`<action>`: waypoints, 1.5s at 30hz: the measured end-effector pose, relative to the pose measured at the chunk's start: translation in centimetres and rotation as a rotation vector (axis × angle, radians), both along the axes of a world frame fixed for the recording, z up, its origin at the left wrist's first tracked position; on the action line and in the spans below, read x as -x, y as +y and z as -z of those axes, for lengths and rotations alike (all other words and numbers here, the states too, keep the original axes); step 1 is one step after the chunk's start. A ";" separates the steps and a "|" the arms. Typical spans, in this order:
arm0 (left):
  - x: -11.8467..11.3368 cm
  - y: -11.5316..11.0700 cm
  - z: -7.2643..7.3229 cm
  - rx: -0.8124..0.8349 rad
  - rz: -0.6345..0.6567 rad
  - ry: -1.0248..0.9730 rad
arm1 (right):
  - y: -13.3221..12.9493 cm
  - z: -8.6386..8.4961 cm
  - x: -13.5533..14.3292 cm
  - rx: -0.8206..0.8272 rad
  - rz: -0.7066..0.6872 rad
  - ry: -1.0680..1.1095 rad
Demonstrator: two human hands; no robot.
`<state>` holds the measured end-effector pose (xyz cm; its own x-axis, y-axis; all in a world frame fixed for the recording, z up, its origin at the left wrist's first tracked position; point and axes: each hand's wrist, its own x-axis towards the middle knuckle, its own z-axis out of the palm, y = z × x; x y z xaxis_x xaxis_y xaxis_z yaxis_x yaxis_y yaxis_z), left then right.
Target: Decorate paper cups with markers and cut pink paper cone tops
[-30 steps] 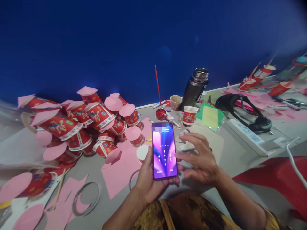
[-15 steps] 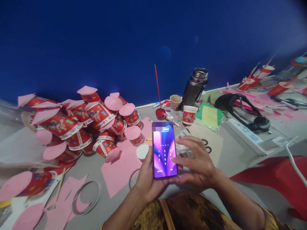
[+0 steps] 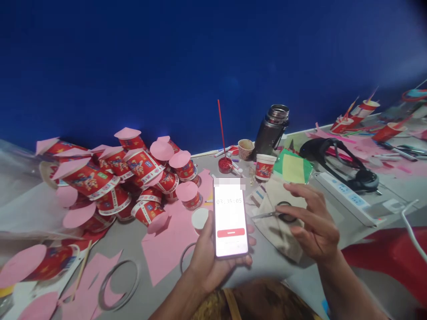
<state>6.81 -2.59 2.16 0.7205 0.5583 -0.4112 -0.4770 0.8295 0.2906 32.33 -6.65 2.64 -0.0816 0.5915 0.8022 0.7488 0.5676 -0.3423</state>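
My left hand [image 3: 208, 255] is wrapped round a smartphone [image 3: 230, 220], its thumb along the left edge and fingertips showing at the right. The lit white screen carries the digits 03:35:05 and a red bar below them. To the right of the phone, my right hand [image 3: 315, 222] hovers with spread fingers and holds nothing. Beneath and beside its fingertips lies a pair of scissors [image 3: 287, 212] with dark handles, resting on a cream cloth bag [image 3: 278, 238]. Just behind the phone's left side stands a small white-topped cup [image 3: 200, 218].
Red paper cups [image 3: 143, 166] with pink paper tops are heaped at the left. Pink paper [image 3: 160, 253] and a tape ring [image 3: 119, 284] lie nearer me. A steel flask [image 3: 271, 129], black headset [image 3: 336, 164] and power strip [image 3: 347, 195] stand toward the right, before a blue wall [image 3: 187, 66].
The phone's screen has switched from a purple number keypad to a white page with a timer. My right hand has moved away from the phone to the right, uncovering the scissors.
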 end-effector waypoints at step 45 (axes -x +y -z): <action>0.0 0.0 0.4 -0.056 -0.038 -0.029 | 0.8 0.2 3.3 0.015 -0.145 -0.075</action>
<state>6.78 -2.56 1.80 0.7096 0.6069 -0.3581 -0.5163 0.7936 0.3218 29.08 -5.80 2.47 -0.2266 0.5811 0.7817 0.6829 0.6670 -0.2979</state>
